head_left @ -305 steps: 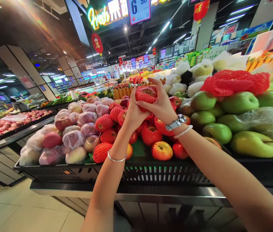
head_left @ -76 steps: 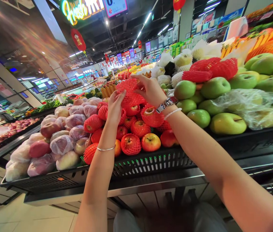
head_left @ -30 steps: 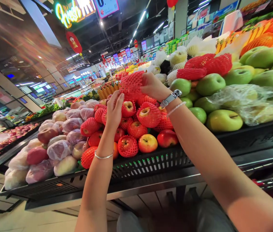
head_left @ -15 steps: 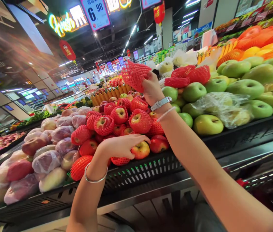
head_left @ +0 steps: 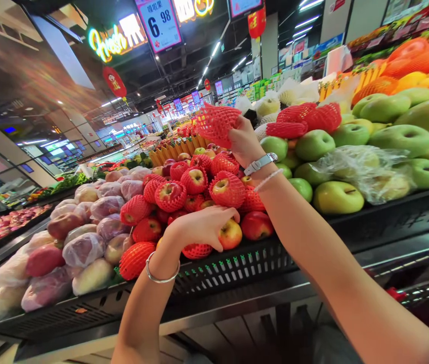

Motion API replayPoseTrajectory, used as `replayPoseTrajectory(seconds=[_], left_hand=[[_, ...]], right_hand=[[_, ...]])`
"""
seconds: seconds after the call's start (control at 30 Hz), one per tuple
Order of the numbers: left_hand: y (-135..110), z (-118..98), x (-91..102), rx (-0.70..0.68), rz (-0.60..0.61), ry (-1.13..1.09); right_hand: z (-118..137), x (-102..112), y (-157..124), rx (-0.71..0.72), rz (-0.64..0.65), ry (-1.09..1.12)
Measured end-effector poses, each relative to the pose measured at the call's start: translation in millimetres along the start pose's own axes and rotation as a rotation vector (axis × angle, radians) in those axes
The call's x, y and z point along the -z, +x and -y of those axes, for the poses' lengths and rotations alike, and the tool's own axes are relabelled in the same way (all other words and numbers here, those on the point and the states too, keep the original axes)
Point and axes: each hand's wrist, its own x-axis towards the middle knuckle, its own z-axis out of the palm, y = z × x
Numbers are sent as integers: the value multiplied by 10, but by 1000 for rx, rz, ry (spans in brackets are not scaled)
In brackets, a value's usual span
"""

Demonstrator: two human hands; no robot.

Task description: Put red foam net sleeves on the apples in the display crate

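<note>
While a long supermarket produce aisle [head_left: 176, 114] runs off under white strip lights, a glowing neon "Fresh" sign [head_left: 108, 44] and a pink-framed price board [head_left: 159, 24] hang overhead, and a black wire-fronted display bin [head_left: 233, 270] crosses the view. Pinkish fruit wrapped in clear film [head_left: 85, 247] fills its left side and large glossy green apples [head_left: 336, 197] fill its right. Between them rises a heap of red-and-yellow apples [head_left: 195, 182], many wearing red foam net sleeves. The person's right hand [head_left: 244, 141] is raised over the far side of the heap, its fingers curled and pinched together on a bunched, apparently empty red foam net sleeve [head_left: 217, 124]. That sleeve is held up in the air, clear of the fruit, and its mesh partly hides the fingertips, so the tightness of the pinch cannot be told. The left hand [head_left: 203, 227] lies low across the front of the heap, its fingers close together and gently curved, not pinching, with their tips on a bare red-and-yellow apple [head_left: 230, 234]. The step in hand looks like managing this loose sleeve near the bare apple; with the mesh bunched shut, any next move with it calls for spreading its mouth open.
</note>
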Motion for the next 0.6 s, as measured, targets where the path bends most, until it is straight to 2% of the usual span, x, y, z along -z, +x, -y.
replayPoseTrajectory(seconds=[0.07, 0.17, 0.3, 0.37, 0.4, 0.43, 0.5, 0.53, 0.6], left_hand=[[-54, 26, 55, -9, -53, -94], [-209, 84, 181, -59, -198, -266], [-436, 303, 304, -196, -423, -563], [-496, 470, 325, -279, -684, -754], [-508, 556, 334, -297, -873, -840], [-510, 635, 347, -299, -1072, -916], [-494, 759, 387, -230, -1356, -1070], [-482, 799, 413, -166, -1453, -1158], [-458, 840, 460, -22, -1561, -1356]], right_hand=[[-9, 1, 3, -6, -4, -7], [-16, -6, 2, -23, 5, -19], [-14, -19, -10, -47, 52, 9], [5, -26, -24, -64, 63, 28], [23, -32, -36, -74, 69, 34], [50, -39, -51, -82, 81, 38], [119, -63, -92, -90, 134, 44], [157, -80, -118, -85, 175, 40], [226, -120, -175, -54, 263, -5]])
